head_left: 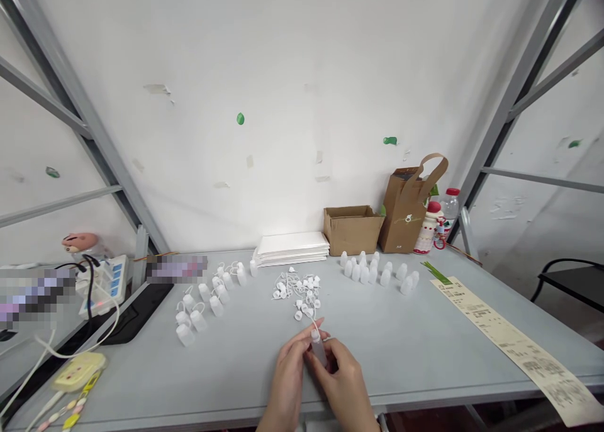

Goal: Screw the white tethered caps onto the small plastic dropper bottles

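Near the front edge of the table, a small translucent plastic bottle (319, 351) stands slightly tilted between my hands. Around its right side and lower body are the closed fingers of my right hand (346, 376). My left hand (289, 370) grips it from the left, its fingertips close to the bottle's neck. A thin white strap rises from the bottle's top, which the fingers partly cover. Just beyond lies a loose pile of white caps with straps (283, 288). Capped bottles with looped straps (216, 305) stand in rows to the left; several similar bottles (365, 275) stand at the right.
Against the wall are a stack of flat white boxes (292, 248), an open cardboard box (352, 234) and a brown paper bag (401, 218). A long printed paper strip (509, 344) hangs over the right front edge. A power strip (106, 287) with cables sits at left.
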The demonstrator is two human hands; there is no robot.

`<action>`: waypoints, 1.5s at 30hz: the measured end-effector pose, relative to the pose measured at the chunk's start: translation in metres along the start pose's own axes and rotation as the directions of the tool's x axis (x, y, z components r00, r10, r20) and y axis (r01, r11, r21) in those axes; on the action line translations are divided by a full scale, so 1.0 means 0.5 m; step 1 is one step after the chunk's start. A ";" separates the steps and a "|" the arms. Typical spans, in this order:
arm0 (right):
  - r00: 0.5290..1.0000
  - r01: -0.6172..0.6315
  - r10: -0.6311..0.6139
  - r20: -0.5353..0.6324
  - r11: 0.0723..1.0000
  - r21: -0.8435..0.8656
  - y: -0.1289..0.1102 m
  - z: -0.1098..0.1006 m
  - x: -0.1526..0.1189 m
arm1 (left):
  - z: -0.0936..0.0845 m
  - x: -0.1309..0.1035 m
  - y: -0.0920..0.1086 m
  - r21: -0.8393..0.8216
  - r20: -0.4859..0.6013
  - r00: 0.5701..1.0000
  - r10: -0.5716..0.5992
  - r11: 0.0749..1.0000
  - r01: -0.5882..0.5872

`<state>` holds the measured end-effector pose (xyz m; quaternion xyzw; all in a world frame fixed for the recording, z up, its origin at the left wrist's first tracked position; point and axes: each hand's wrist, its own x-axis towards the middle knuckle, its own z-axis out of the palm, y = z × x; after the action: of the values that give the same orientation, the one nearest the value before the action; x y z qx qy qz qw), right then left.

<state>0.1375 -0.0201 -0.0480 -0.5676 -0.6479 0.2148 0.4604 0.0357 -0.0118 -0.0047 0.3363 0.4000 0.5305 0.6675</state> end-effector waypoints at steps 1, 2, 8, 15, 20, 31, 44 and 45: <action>1.000 -0.012 0.012 0.012 1.000 0.015 0.000 0.000 0.000 | 0.000 0.000 0.002 -0.014 0.008 1.000 -0.006 1.000 0.006; 1.000 -0.023 0.022 0.017 0.999 0.030 -0.001 0.000 0.000 | -0.001 0.000 0.004 -0.029 0.012 1.000 -0.010 1.000 0.010; 0.995 -0.089 0.082 0.063 0.988 0.129 -0.004 -0.005 0.003 | -0.011 0.008 0.003 -0.118 0.066 0.997 -0.049 0.991 0.056; 0.980 -0.147 0.106 0.166 0.956 0.256 -0.012 -0.017 0.009 | -0.013 0.009 0.006 -0.178 0.111 0.988 -0.108 0.976 0.127; 0.969 -0.184 0.114 0.218 0.924 0.336 -0.014 -0.020 0.014 | -0.010 0.012 0.004 -0.203 0.097 0.987 -0.132 0.968 0.149; 0.953 -0.257 0.128 0.274 0.820 0.512 0.000 -0.026 0.020 | -0.002 0.014 0.000 0.033 0.027 0.999 0.021 0.999 -0.021; 0.964 -0.258 0.251 0.088 0.798 0.544 0.006 -0.022 0.022 | -0.059 0.102 0.043 0.977 0.041 0.852 0.522 0.158 -0.144; 0.965 -0.255 0.249 0.085 0.802 0.540 0.006 -0.022 0.022 | -0.055 0.105 0.039 0.981 0.059 0.856 0.514 0.127 -0.143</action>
<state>0.1490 -0.0116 -0.0413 -0.4924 -0.4804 0.4527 0.5673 0.0088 0.0442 -0.0093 0.6727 0.6484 0.3409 0.1038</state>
